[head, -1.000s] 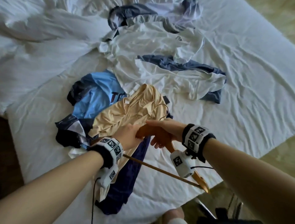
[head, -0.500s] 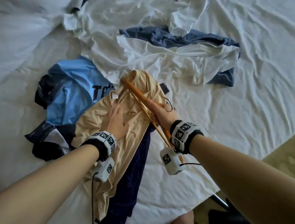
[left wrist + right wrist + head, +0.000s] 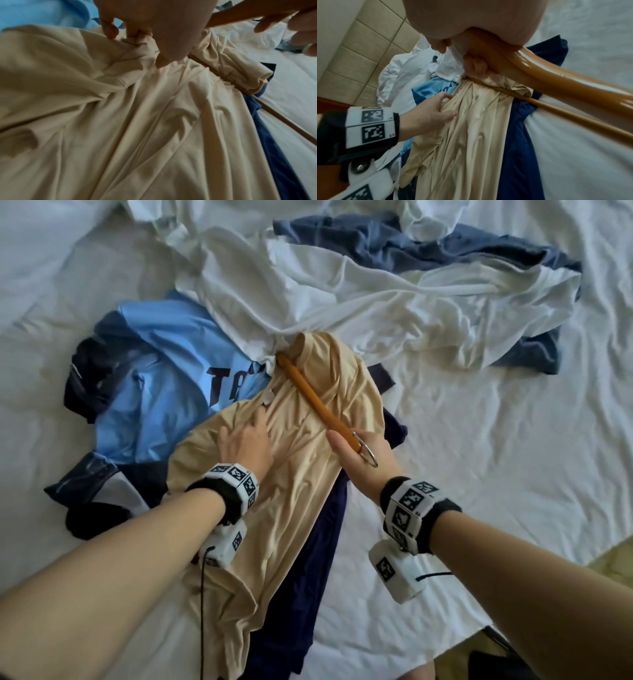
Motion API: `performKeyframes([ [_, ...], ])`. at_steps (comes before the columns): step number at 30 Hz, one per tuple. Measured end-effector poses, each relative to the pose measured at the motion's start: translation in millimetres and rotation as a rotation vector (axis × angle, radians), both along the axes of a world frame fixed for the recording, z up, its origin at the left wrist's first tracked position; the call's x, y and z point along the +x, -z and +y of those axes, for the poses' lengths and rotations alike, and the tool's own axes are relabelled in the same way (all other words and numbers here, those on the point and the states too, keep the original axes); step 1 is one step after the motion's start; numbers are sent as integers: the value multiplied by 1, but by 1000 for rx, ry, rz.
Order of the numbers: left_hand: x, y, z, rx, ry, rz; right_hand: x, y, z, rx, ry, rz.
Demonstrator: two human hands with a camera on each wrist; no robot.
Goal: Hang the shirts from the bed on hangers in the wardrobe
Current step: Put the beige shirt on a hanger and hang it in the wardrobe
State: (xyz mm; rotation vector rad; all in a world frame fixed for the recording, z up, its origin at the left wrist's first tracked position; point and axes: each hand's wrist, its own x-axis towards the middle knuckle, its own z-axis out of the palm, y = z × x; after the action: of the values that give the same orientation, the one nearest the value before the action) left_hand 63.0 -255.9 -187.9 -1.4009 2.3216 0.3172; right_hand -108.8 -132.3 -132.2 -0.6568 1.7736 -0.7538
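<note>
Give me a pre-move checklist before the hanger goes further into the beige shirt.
1. Right hand has a firm grip on the wooden hanger near the hook: ok.
2. Left hand pinches the beige shirt fabric near the collar: ok.
3. One hanger arm inside the shirt neck: ok, far tip shows at the neck.
4. Second hanger arm inside the shirt: not ok, it sticks out over the sheet.
5. Navy garment underneath free of the hanger: cannot tell.

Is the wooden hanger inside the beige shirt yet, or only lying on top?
Partly in. One arm of the wooden hanger pokes through the beige shirt neckline; its bar runs under bunched fabric, the other arm sticks out.
</note>
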Motion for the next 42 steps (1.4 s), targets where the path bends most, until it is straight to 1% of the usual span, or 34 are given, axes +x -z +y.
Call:
performKeyframes([
  [3, 1, -12, 2, -38, 48, -7, -3, -1, -2, 14, 31, -19],
  [5, 1, -26, 6, -59, 79, 57, -4, -3, 0, 34, 7, -25],
  [7, -1, -44, 14, -46, 79, 157, -1, -9, 6, 31, -77, -50],
  [9, -1, -64, 25, -35, 99, 251, 6, -24, 16, -16, -123, -86],
  [12, 7, -92, 44, 37, 120, 307, 18, -56, 24, -125, -233, -13],
  [14, 11, -115, 59, 65, 179, 327, 25, -79, 22, -231, -237, -25],
  [16, 16, -142, 75, 138, 240, 373, 31, -101, 19, -302, -277, -35],
  [18, 27, -161, 93, 214, 230, 452, 36, -122, 23, -348, -397, 8],
  [19, 34, -171, 103, 201, 213, 498, 38, -130, 30, -353, -466, 44],
  [21, 52, -192, 127, 104, 188, 635, 43, -143, 50, -328, -611, 131],
  [23, 66, -216, 155, 16, 190, 751, 47, -155, 75, -319, -718, 215],
  [25, 77, -238, 176, -38, 231, 788, 50, -168, 98, -284, -795, 248],
  [28, 94, -256, 197, -43, 270, 834, 54, -187, 123, -219, -859, 217],
  [30, 103, -275, 210, -116, 280, 875, 57, -199, 135, -234, -943, 243],
  [34, 122, -331, 237, -301, 307, 892, 56, -229, 151, -339, -1073, 325],
  [37, 140, -360, 249, -380, 358, 829, 48, -256, 158, -474, -1123, 369],
  [40, 159, -391, 254, -421, 263, 795, 34, -270, 161, -489, -1136, 440],
  [42, 169, -410, 258, -459, 212, 802, 30, -278, 166, -509, -1091, 437],
])
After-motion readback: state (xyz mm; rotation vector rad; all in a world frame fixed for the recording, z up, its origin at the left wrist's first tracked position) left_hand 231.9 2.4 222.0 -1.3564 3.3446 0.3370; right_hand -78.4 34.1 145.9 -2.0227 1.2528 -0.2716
